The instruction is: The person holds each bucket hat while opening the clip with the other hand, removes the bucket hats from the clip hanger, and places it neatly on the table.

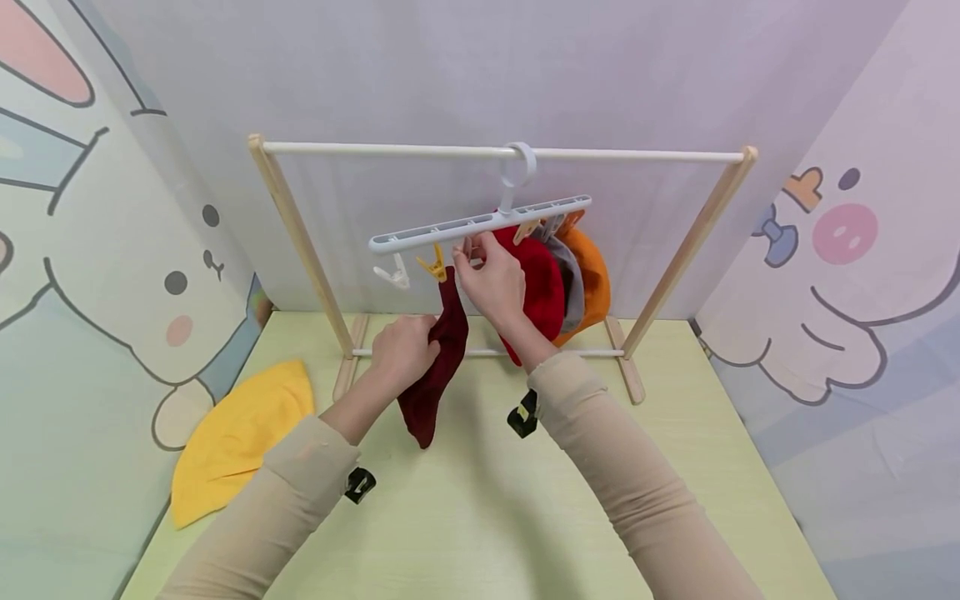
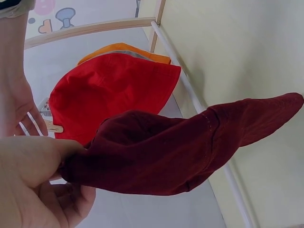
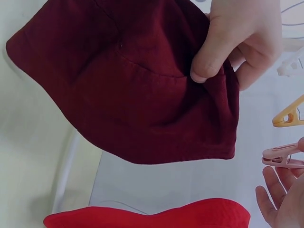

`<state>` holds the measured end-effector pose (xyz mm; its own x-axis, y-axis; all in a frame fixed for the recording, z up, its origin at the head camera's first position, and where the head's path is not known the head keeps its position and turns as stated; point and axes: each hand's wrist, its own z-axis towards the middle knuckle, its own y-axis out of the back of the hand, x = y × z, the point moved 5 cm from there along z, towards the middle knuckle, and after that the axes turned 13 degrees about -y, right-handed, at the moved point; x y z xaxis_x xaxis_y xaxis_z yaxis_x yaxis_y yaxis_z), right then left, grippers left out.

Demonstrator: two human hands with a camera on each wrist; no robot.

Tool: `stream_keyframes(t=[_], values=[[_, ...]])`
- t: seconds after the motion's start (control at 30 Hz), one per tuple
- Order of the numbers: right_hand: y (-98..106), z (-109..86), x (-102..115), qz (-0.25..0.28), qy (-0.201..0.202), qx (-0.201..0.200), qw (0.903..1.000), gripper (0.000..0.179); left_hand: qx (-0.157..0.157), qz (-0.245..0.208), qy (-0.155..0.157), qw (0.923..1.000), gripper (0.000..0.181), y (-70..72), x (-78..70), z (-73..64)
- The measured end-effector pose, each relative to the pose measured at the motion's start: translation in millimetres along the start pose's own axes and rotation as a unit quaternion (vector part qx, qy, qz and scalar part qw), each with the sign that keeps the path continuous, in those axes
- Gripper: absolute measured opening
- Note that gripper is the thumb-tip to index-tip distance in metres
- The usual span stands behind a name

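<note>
My left hand (image 1: pixel 405 354) pinches a maroon bucket hat (image 1: pixel 442 350) by its edge, and the hat hangs down below the hanger's left half. With thumb and fingers my right hand (image 1: pixel 492 277) grips a pink clip (image 3: pixel 280 154) under the middle of the white hanger (image 1: pixel 480 223); the head view mostly hides this clip. In the right wrist view the hat's top edge is apart from the pink clip. A yellow clip (image 1: pixel 433 263) and a white clip (image 1: pixel 393 272) dangle to the left of it.
A red hat (image 1: pixel 538 279), a grey hat (image 1: pixel 573 287) and an orange hat (image 1: pixel 597 275) hang clipped on the hanger's right half. The hanger hooks over the rod (image 1: pixel 375 150) of a wooden-legged rack. A yellow hat (image 1: pixel 243 433) lies at the table's left side.
</note>
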<state>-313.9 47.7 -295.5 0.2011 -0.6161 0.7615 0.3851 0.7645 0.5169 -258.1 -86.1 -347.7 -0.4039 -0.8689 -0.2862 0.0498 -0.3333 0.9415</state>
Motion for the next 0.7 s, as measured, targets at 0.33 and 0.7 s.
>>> stream_keyframes(t=[0.33, 0.7], values=[[-0.4, 0.0, -0.6, -0.007, 0.006, 0.009, 0.9999, 0.021, 0.01, 0.013, -0.012, 0.9998, 0.008, -1.4, 11.4, -6.4], [0.1, 1.4, -1.2, -0.011, 0.004, 0.009, 0.9999, 0.021, -0.003, 0.02, -0.035, 0.9992, 0.005, 5.4, 26.7, -15.8]])
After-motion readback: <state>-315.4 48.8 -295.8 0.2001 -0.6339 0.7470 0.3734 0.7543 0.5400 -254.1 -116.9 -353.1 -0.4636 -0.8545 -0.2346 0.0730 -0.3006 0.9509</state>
